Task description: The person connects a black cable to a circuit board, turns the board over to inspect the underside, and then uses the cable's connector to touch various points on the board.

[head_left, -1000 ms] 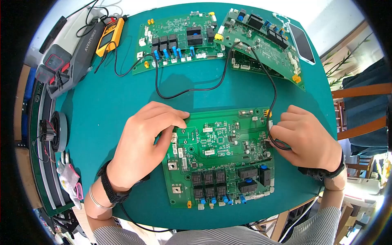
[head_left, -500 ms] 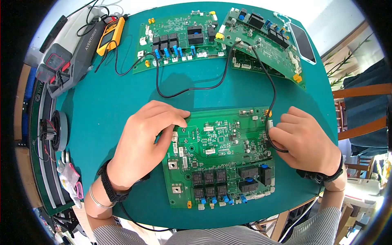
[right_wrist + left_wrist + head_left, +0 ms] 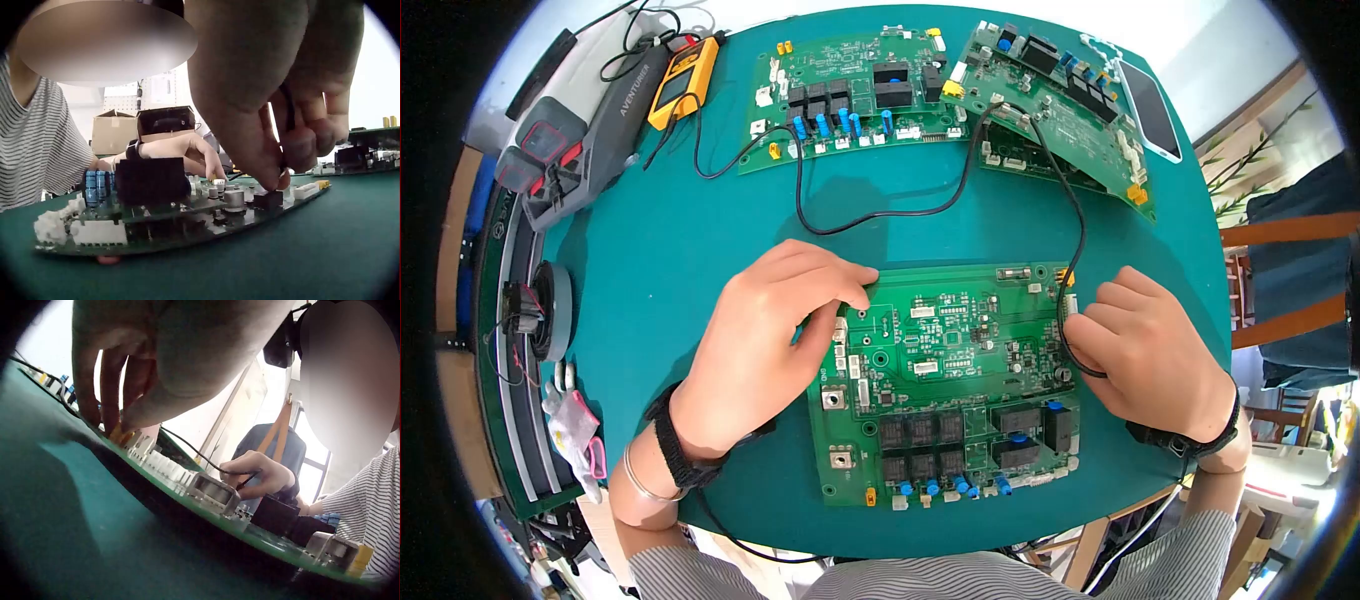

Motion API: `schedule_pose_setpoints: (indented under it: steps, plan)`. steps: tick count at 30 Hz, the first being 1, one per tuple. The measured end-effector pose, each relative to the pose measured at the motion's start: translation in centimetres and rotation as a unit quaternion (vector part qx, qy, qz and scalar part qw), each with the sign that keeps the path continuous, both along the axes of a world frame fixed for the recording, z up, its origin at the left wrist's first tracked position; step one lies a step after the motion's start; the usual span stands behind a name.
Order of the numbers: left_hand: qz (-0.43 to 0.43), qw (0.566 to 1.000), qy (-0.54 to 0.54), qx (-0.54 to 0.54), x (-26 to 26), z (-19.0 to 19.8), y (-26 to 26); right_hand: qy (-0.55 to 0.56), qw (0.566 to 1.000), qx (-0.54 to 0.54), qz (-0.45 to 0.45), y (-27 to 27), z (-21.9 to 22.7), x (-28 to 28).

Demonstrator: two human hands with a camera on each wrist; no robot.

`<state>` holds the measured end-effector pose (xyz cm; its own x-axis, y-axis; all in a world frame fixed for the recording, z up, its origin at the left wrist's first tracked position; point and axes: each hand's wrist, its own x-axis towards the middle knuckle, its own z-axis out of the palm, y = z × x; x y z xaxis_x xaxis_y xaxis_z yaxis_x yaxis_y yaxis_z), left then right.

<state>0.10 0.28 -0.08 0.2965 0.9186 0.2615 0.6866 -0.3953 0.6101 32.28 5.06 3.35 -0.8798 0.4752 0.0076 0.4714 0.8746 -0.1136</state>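
A green circuit board (image 3: pixel 960 397) lies flat before the person, with black relays (image 3: pixel 922 430) and blue parts along its near side. At its far left corner the left hand (image 3: pixel 775 320) grips the edge, thumb by the white connectors and a finger over the far edge. The right hand (image 3: pixel 1150 345) is at the board's right edge, pinching the end of a black cable (image 3: pixel 1083 222) between thumb and curled fingers. In the right wrist view a small metal end (image 3: pixel 284 170) shows at the fingertips, right over a black connector (image 3: pixel 269 200); cannot tell whether it is inserted.
Further back lie another circuit board (image 3: pixel 825 160) and, to its right, stacked boards (image 3: pixel 1090 150) with the cable passing over them. A white phone (image 3: pixel 1150 110) is at the far right. Leftward are a yellow multimeter (image 3: pixel 683 82), a grey case (image 3: pixel 605 140) and gloves (image 3: pixel 572 432).
The head view has shifted a little, so the board and tabletop things appear further right. Both hands keep their places at the board, the right still pinching the cable.
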Motion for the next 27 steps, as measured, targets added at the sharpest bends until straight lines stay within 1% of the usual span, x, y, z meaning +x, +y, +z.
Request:
schedule_pose_setpoints:
  steps: [11, 13, 15, 16, 21, 23, 25, 26, 27]
  plan:
    - [0.005, 1.000, -0.012, 0.005, 0.1, -0.3, -0.1, 0.016, 0.999, -0.038, -0.019, 0.3, 0.0, -0.1]
    - [0.013, 1.000, 0.000, 0.017, -0.2, -0.1, -0.3, 0.021, 0.995, -0.081, -0.056, 0.4, 0.2, -0.3]
    - [0.003, 1.000, -0.005, 0.007, -0.1, -0.3, 0.0, 0.025, 0.994, -0.085, -0.064, 0.2, 0.2, -0.4]
    - [-0.008, 1.000, -0.002, 0.024, -0.3, -0.9, 0.1, 0.026, 0.993, -0.092, -0.076, 0.1, 0.3, -0.4]
    - [-0.035, 0.998, 0.017, 0.051, -0.5, -1.0, 0.2, 0.035, 0.988, -0.085, -0.121, -0.5, 0.0, -0.6]
    - [-0.024, 0.999, 0.024, 0.042, -0.3, -0.7, 0.1, 0.032, 0.987, -0.082, -0.137, -0.7, -0.1, -0.5]
    - [-0.029, 0.998, 0.027, 0.055, -0.2, -1.0, 0.1, 0.030, 0.990, -0.036, -0.131, -0.9, -0.4, -0.5]
    - [-0.028, 0.997, 0.032, 0.063, -0.3, -1.0, 0.1, 0.031, 0.990, -0.032, -0.131, -1.0, 0.2, -1.0]
    - [-0.027, 0.997, 0.032, 0.067, -0.3, -0.9, 0.1, 0.096, 0.969, -0.111, -0.198, -1.3, 1.0, -1.9]
